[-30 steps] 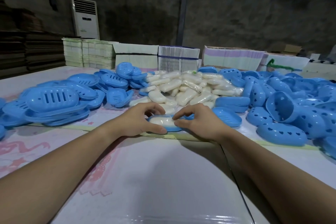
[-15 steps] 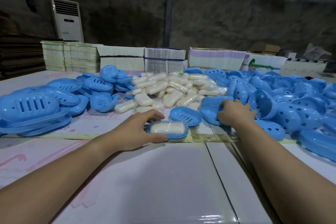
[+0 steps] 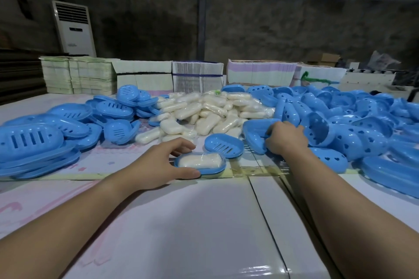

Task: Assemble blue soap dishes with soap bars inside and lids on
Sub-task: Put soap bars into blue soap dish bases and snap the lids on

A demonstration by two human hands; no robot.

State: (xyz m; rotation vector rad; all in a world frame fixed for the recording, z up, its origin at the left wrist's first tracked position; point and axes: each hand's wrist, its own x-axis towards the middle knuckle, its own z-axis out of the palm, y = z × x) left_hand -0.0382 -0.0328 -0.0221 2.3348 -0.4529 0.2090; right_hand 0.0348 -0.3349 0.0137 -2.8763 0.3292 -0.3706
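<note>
A person is working at a white counter (image 3: pixel 181 222). The left hand (image 3: pixel 158 165) is cupping a blue soap dish (image 3: pixel 200 169) that is lying with its long axis running left to right, thumb at its near edge, fingers curled behind it. A pale soap bar (image 3: pixel 199 160) is sitting inside, no lid on yet. The right hand (image 3: pixel 285 139), nearer the pile of lids, is gripping a blue lid (image 3: pixel 255 133) just right of and beyond the dish. The lid probably needs carrying leftward and turning to line up over the dish.
</note>
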